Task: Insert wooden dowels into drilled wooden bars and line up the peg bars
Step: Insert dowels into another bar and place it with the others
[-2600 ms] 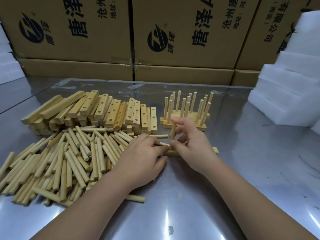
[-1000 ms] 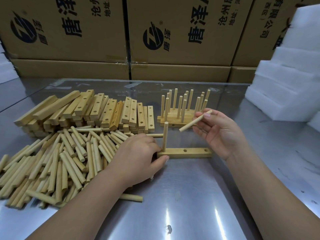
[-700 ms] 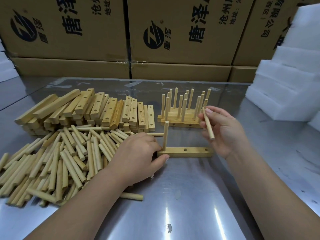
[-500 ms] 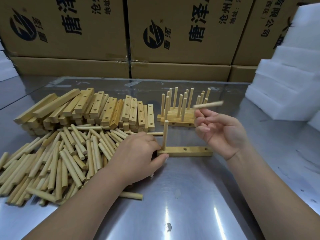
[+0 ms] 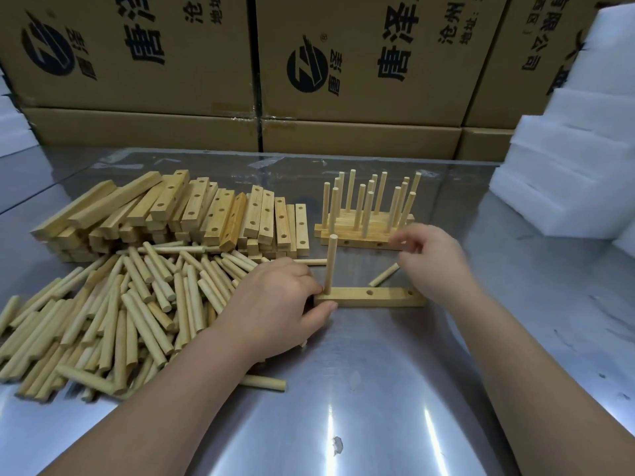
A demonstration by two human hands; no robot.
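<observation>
Hands apart. Left hand clamps the left end of the drilled bar, with the thumb on its near face and the fingers curled against the far side. The bar lies flat on the steel counter, its length running across the view. One upright dowel stands in the bar's leftmost hole. The middle and right holes are unfilled.

Right hand hovers just behind the bar's right end, fingers motion-blurred. A slanted dowel sits just behind the bar, its upper end meeting the underside of that hand. Cannot tell whether the hand holds it or is only above it.

Relative to the bar:
- Behind it, close: finished peg bars packed side by side, pegs upright.
- Left of it, past the left hand: dowel pile, loose and crisscrossed.
- Behind and left: stack of blank bars, drill holes facing up.
- Near and left: single dowel flat on the counter, partly under the left forearm.
- Far behind: cardboard boxes with black print.
- Behind and far right: white foam blocks, stacked.
</observation>
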